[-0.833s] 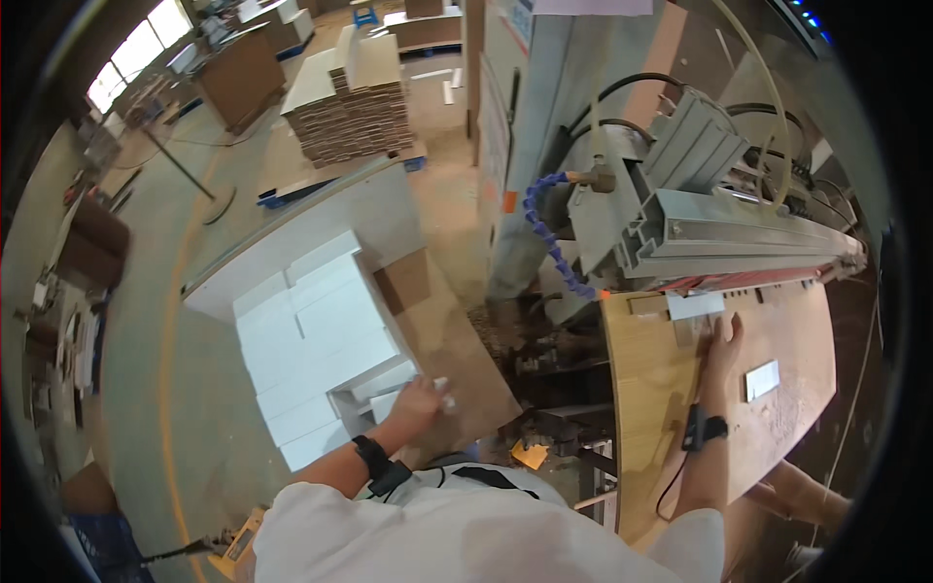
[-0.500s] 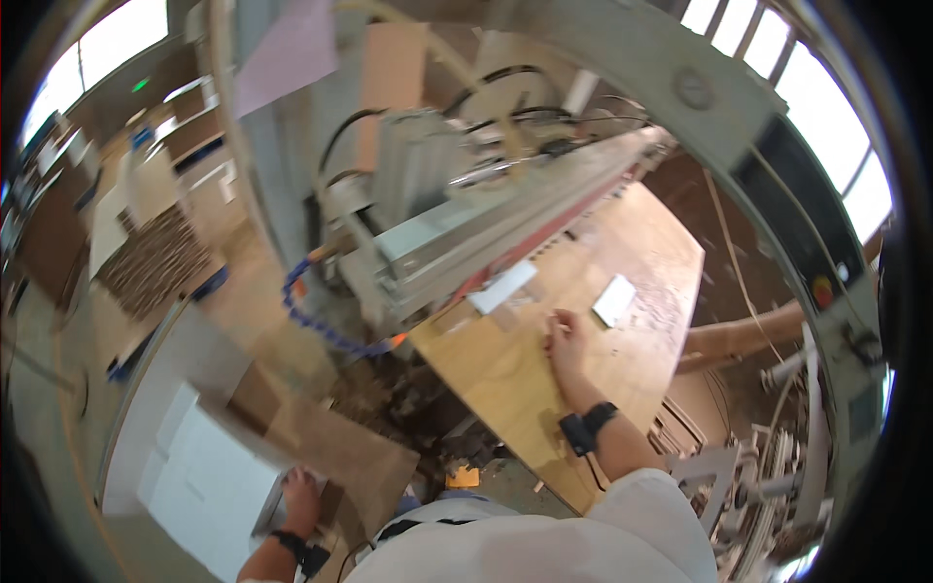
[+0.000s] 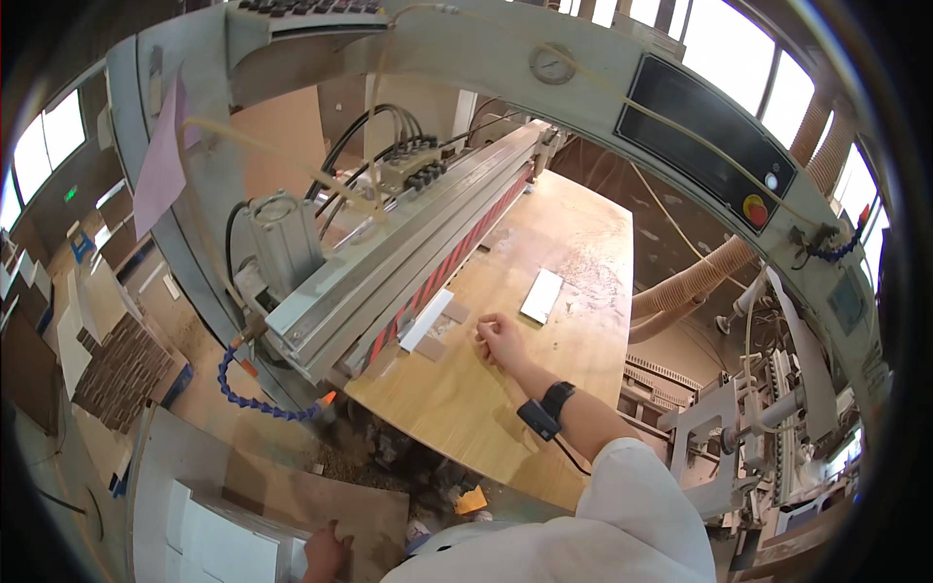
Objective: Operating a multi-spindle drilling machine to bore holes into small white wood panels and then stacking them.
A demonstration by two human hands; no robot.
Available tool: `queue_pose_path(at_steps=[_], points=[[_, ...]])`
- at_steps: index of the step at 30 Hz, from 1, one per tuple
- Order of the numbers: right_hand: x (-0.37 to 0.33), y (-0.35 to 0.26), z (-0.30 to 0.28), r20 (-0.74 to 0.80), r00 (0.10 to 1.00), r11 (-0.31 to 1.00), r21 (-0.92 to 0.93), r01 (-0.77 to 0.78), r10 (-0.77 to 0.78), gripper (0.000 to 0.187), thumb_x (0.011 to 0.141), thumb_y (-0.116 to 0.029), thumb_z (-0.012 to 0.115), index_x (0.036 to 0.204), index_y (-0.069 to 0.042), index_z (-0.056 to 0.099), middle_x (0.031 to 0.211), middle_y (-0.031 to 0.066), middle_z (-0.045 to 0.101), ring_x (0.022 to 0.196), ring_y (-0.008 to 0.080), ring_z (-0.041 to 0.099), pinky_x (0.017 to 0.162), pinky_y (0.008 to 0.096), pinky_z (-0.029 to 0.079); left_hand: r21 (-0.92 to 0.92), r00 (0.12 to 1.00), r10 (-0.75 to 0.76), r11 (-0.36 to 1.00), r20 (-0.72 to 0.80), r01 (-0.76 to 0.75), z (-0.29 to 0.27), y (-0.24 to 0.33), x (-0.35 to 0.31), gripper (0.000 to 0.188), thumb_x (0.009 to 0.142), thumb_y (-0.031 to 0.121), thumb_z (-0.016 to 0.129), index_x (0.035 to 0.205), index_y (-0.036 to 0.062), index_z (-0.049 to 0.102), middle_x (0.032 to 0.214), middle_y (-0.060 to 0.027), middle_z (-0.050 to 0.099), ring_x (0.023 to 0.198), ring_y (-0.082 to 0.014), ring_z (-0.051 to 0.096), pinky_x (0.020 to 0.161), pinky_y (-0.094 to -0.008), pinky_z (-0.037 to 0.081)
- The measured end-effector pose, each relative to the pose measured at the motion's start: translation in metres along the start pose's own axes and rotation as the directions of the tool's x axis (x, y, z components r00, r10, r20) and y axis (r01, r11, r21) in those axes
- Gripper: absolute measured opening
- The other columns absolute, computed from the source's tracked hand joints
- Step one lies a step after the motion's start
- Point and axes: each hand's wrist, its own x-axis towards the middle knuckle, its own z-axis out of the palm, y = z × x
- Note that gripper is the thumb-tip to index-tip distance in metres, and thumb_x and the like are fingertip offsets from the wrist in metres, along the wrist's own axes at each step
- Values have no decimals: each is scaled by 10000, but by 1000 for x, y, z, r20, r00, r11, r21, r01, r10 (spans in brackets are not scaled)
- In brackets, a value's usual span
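My right hand [image 3: 501, 342] is held over a pale plywood table [image 3: 418, 413], its fingers curled in and nothing visible in them. A dark strap with a small black box sits on that wrist. Left of the hand, a white strip [image 3: 426, 321] lies by the machine beam with small brown pieces [image 3: 428, 348] beside it. Beyond the hand lies a white rectangular block [image 3: 541, 295]. At the lower edge my left hand [image 3: 326, 554], partly cut off, is over a brown board [image 3: 364, 510], fingers apart. White panels [image 3: 219, 544] are just left of it.
A long machine beam [image 3: 389, 282] with a red-striped edge crosses above the table's left side. A blue jointed hose [image 3: 262, 408] hangs at its near end. Overhead, a frame carries a dark panel with a red button [image 3: 754, 210]. Ribbed ducts [image 3: 695, 282] stand right; stacked brown boards [image 3: 121, 374] left.
The whole view has swung, so the scene sits further left. My left hand has come off the white panels' edge onto the brown board side. My right hand stays over the table.
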Motion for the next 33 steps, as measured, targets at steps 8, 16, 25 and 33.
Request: queue_pose_path(at_steps=[8, 16, 25, 33], points=[[67, -13, -89, -336, 942, 430, -847, -312, 20, 477, 797, -327, 570, 1194, -90, 455, 1162, 185, 456, 1135, 338, 390, 887, 430, 378, -583, 994, 59, 806, -94, -103, -50, 116, 14, 351, 725, 163, 664, 1046, 47, 581, 605, -53, 564, 581, -130, 574, 536, -277, 453], [50, 99, -355, -715, 682, 642, -453, -619, 153, 416, 823, -296, 496, 1176, -77, 461, 1123, 208, 512, 1058, 376, 479, 876, 426, 418, -653, 808, 508, 509, -297, -560, -78, 279, 55, 281, 753, 140, 657, 1002, 33, 582, 644, -65, 559, 518, -143, 520, 502, -257, 432], [-49, 13, -322, -437, 897, 929, 296, 221, -74, 841, 661, -24, 651, 1353, -54, 173, 996, 92, 569, 882, 182, 566, 696, 297, 470, -85, 526, 687, 566, -501, -820, -61, 319, 100, 325, 702, 175, 648, 985, 41, 564, 921, -114, 529, 891, -282, 517, 760, -374, 433], [-50, 7, -279, -539, 775, 872, 139, 469, -331, 233, 768, -127, 652, 920, -19, 511, 792, 49, 598, 697, 108, 560, 612, 238, 451, 109, 475, 751, 578, -458, -809, -41, 326, 107, 357, 689, 209, 655, 986, 50, 537, 1018, -119, 509, 985, -297, 482, 845, -412, 395]])
